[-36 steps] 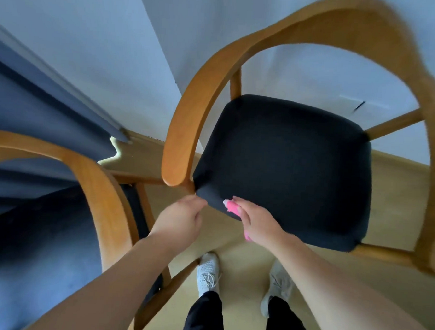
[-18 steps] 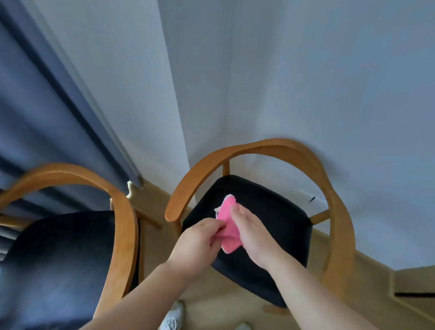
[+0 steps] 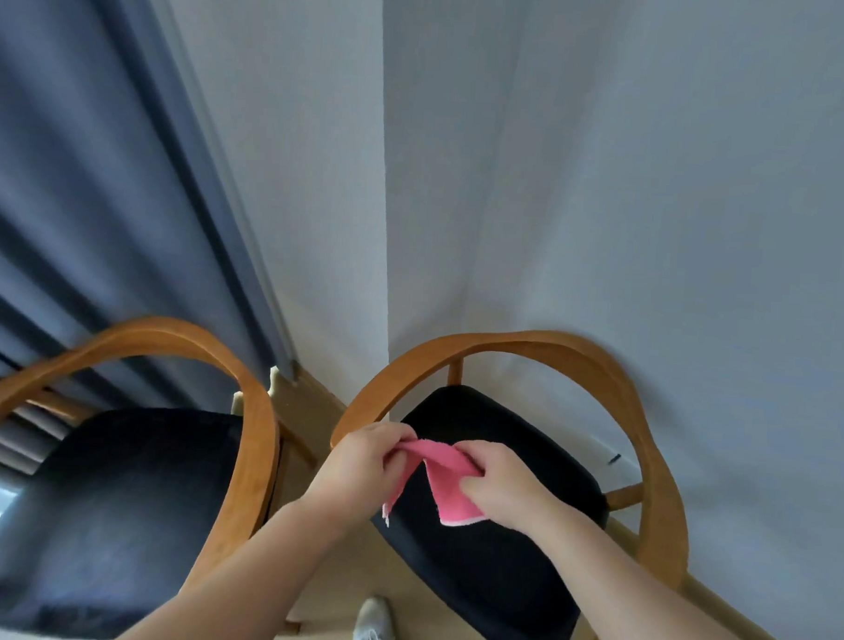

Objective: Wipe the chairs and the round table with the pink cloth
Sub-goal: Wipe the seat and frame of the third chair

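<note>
1. The right chair sits under both hands; its curved wooden back could go unwiped if only the seat is done.
2. The left hand and right hand each pinch the pink cloth above the seat; a loose pinch could drop it to the floor.

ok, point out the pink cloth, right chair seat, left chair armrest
pink cloth (image 3: 444, 485), head view, flat middle of the fabric
right chair seat (image 3: 511, 565), head view, black cushion centre
left chair armrest (image 3: 257, 438), head view, curved wooden rail
</note>
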